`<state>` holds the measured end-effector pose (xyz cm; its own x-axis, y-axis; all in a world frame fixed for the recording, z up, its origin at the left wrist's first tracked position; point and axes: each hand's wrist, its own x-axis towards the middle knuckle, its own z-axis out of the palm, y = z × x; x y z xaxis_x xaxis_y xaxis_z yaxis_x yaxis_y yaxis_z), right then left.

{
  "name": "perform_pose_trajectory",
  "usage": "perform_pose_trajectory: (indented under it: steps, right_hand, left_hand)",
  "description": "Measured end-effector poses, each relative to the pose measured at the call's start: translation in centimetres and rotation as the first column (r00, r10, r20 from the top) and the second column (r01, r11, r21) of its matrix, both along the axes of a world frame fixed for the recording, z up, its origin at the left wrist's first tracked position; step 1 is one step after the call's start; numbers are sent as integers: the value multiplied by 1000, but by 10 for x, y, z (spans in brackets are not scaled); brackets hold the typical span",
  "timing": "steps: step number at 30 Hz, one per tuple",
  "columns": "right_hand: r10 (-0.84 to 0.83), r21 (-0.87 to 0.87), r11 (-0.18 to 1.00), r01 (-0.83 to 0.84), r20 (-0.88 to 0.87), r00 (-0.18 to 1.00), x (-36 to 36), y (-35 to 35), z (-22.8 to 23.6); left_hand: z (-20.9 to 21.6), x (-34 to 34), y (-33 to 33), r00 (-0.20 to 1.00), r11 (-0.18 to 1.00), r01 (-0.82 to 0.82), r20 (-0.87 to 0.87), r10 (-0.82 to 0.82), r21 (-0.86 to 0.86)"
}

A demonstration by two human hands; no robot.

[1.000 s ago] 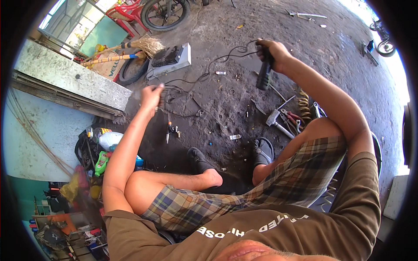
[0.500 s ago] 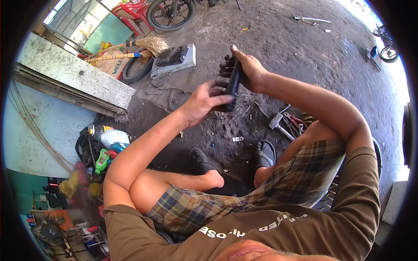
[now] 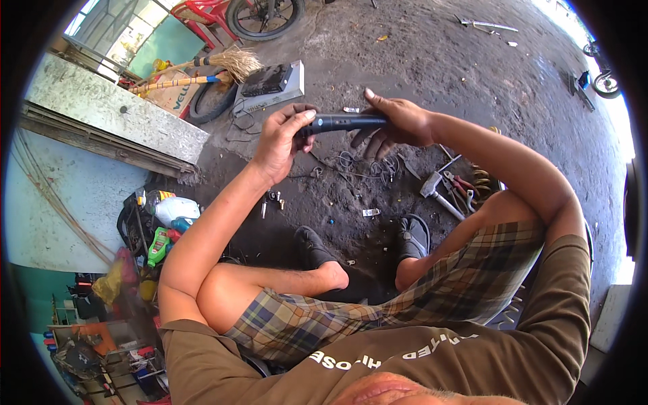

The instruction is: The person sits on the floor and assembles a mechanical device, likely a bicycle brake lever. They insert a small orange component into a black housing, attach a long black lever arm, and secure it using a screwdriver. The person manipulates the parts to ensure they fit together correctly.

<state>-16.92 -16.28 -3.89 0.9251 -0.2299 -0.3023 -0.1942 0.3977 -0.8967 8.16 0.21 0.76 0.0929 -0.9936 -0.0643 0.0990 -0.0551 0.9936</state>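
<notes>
A slim black tube (image 3: 347,123) with a small pale round mark near its left end lies almost level in front of me. My left hand (image 3: 285,138) is closed round that left end, its thumb along the top. At the other end, my right hand (image 3: 398,123) has its thumb raised and its blackened fingers spread below the tube. The tube's tip reaches the right palm, and whether it presses there is hard to see.
On the dark floor lie a hammer (image 3: 439,196), red-handled pliers (image 3: 462,183), coil springs (image 3: 482,177), thin wire (image 3: 385,170) and small metal parts (image 3: 273,197). Bottles (image 3: 177,210) stand at left; a box (image 3: 293,86), brooms (image 3: 233,62) and a motorbike wheel (image 3: 264,17) are further off.
The tube has turned from upright to nearly level. My left hand has moved left and up with its end; my right hand has moved slightly down and right, its fingers now below the tube.
</notes>
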Motion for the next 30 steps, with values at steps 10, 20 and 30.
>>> perform_pose_trajectory:
  steps: [10, 20, 30]
  right_hand:
    - [73, -242, 970, -40, 126, 989, -3, 4, -3]
    - [38, -645, 762, 63, 142, 989, 0, 10, 10]
    - [93, -830, 555, 64, 139, 986, 4, 36, 27]
  left_hand:
    - [13, -12, 4, 992, 953, 128, 53, -118, -274]
    - [17, -9, 5, 976, 932, 211, 109, -187, -295]
    - [17, -12, 6, 970, 919, 244, 85, -229, -310]
